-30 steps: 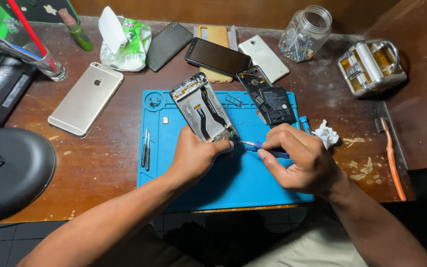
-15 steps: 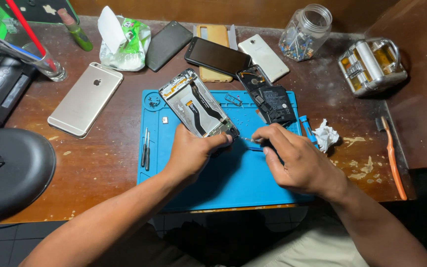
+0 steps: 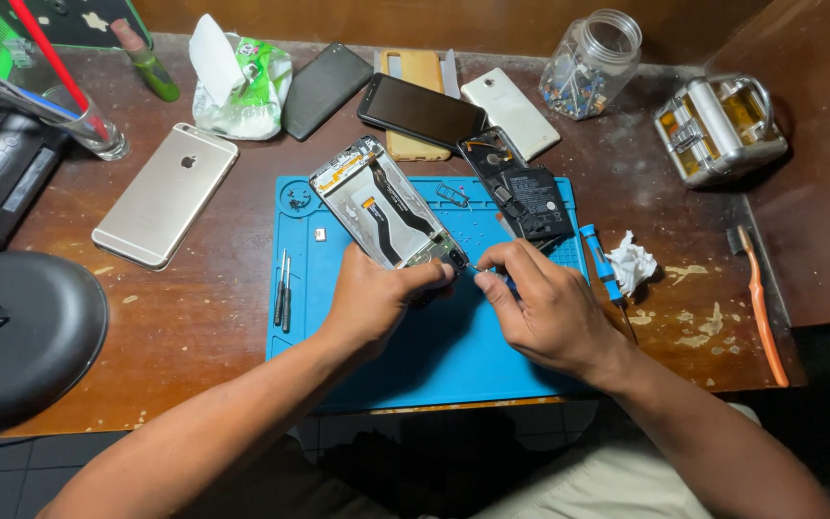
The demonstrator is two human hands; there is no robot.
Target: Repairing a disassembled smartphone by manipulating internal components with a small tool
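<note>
Opened phone frame (image 3: 381, 207) on blue mat (image 3: 434, 356), lower end pinched in left hand (image 3: 372, 298). Right hand (image 3: 540, 308) clenched around small blue-handled tool (image 3: 490, 277), tip at frame's bottom edge. Likely risks: tip skidding onto the flex cable; loose screws (image 3: 453, 197) scattering onto counter (image 3: 204, 317).

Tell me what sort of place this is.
Most likely a phone repair bench. An opened phone frame lies on a blue work mat, steadied by the left hand while the right hand works a small tool at its end. Several other phones and a jar of small parts sit around.
</note>
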